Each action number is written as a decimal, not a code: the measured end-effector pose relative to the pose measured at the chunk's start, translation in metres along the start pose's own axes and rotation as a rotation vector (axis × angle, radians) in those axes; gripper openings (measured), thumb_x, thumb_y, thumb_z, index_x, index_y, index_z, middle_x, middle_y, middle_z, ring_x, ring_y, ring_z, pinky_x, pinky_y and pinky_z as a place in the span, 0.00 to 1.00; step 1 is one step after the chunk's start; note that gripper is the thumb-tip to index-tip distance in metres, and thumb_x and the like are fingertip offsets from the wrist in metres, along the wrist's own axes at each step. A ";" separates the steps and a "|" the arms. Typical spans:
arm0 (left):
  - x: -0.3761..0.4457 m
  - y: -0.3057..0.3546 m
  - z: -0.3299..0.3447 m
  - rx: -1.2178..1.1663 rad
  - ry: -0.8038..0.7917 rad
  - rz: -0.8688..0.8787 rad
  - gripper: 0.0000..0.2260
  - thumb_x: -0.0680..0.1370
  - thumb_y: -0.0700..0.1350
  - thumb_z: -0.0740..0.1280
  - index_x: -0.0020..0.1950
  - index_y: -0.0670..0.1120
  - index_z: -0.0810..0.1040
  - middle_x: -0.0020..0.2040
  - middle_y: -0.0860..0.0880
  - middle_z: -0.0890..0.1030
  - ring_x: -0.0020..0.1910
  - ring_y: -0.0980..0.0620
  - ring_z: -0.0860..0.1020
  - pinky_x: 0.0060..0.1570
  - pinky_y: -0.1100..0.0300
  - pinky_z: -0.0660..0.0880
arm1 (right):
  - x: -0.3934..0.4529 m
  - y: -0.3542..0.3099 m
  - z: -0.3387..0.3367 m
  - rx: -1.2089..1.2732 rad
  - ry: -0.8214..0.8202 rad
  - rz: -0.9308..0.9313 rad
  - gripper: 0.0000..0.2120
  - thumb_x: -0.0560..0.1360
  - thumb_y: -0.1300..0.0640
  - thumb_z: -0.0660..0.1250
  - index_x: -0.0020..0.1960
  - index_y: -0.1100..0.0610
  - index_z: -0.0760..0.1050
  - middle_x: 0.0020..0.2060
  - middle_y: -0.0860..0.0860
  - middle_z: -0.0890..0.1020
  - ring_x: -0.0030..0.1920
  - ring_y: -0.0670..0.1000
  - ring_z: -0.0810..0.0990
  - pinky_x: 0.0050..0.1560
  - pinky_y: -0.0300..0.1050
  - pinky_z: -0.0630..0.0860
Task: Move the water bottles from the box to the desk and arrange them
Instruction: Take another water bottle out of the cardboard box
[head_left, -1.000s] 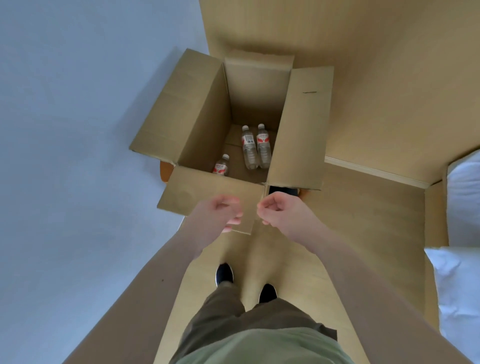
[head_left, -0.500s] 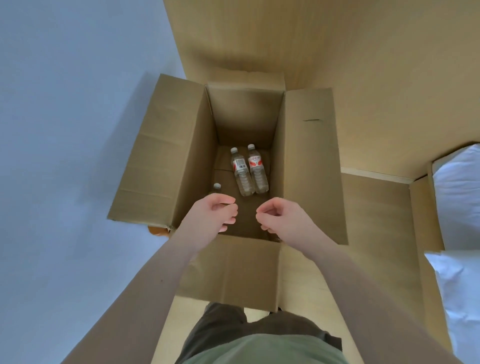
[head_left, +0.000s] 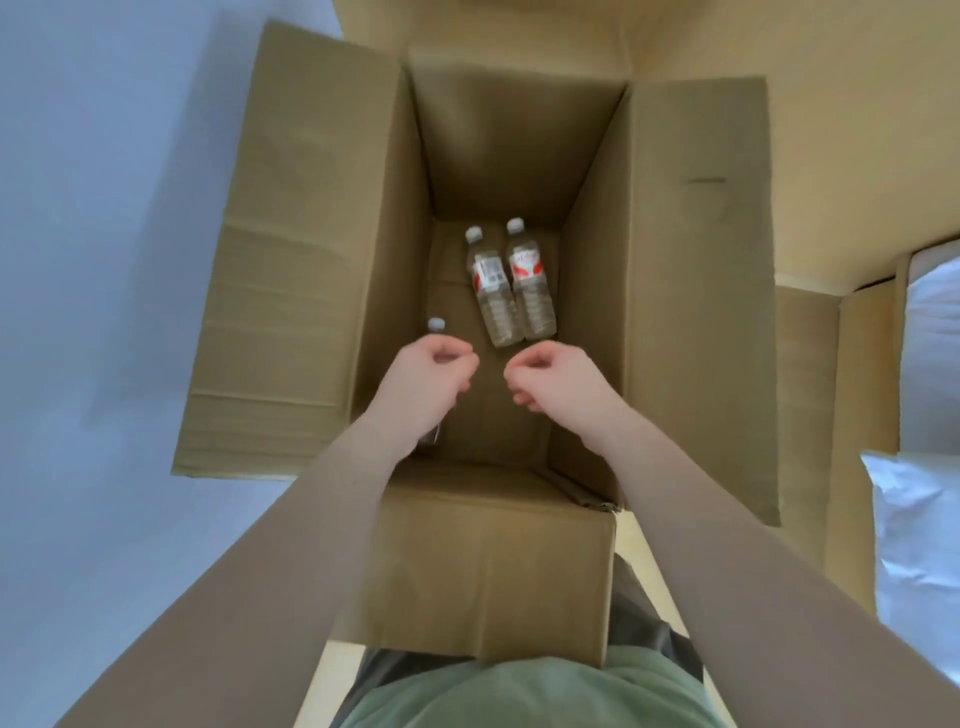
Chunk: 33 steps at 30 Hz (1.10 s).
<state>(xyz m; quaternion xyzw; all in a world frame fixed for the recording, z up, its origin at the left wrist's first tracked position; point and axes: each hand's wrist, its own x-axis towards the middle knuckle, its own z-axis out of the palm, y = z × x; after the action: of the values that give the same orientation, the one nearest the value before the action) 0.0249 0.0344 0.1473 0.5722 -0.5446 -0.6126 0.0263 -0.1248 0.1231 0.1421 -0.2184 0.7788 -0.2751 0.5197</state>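
— Three water bottles lie on the floor of the box (head_left: 322, 291); a second ago both hands hung short of its near flap, and now they are over the opening, inside the rim.

— What do the fingers have hold of?

— Nothing; the left hand (head_left: 423, 382) and the right hand (head_left: 558, 382) are both loosely curled, thumb near the fingertips, with no bottle between them; they are apart from each other and empty.

— And where are the bottles from the fingers?

— The barcode bottle (head_left: 493, 291) and the red-label bottle (head_left: 530, 283) lie side by side, touching, caps pointing away; their bases sit just beyond the fingertips of the right hand, though lower down in the box; the third bottle (head_left: 435, 325) shows only its cap just past the left knuckles and a sliver of its base under the left wrist; the hand hides the rest.

— So what has the change bought?

— The view has closed in as well, so I judge the person has leaned over to reach; none of the three is lifted yet; each hand has a bottle close ahead of it; the desk is not in view.
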 end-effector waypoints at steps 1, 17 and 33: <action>0.008 -0.002 0.000 0.002 0.014 -0.014 0.08 0.79 0.47 0.69 0.58 0.50 0.80 0.48 0.49 0.85 0.51 0.49 0.84 0.55 0.50 0.82 | 0.009 0.001 0.001 0.001 -0.003 0.012 0.04 0.75 0.54 0.69 0.49 0.51 0.81 0.43 0.48 0.86 0.45 0.47 0.85 0.56 0.52 0.82; 0.109 -0.059 0.029 -0.039 0.168 -0.312 0.16 0.82 0.47 0.67 0.69 0.50 0.74 0.51 0.54 0.75 0.44 0.57 0.73 0.38 0.61 0.69 | 0.118 0.027 0.046 -0.106 -0.077 0.153 0.07 0.77 0.54 0.68 0.54 0.52 0.79 0.48 0.49 0.82 0.51 0.50 0.81 0.56 0.52 0.81; 0.173 -0.107 0.056 0.026 0.231 -0.578 0.41 0.76 0.50 0.74 0.81 0.48 0.53 0.75 0.42 0.67 0.73 0.37 0.68 0.71 0.39 0.68 | 0.171 0.052 0.071 -0.119 -0.064 0.270 0.04 0.75 0.54 0.70 0.50 0.51 0.78 0.46 0.49 0.83 0.51 0.52 0.82 0.53 0.49 0.79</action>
<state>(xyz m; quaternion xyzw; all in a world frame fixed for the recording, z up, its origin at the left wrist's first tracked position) -0.0126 0.0002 -0.0579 0.7696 -0.3605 -0.5185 -0.0945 -0.1241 0.0408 -0.0323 -0.1509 0.7989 -0.1490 0.5628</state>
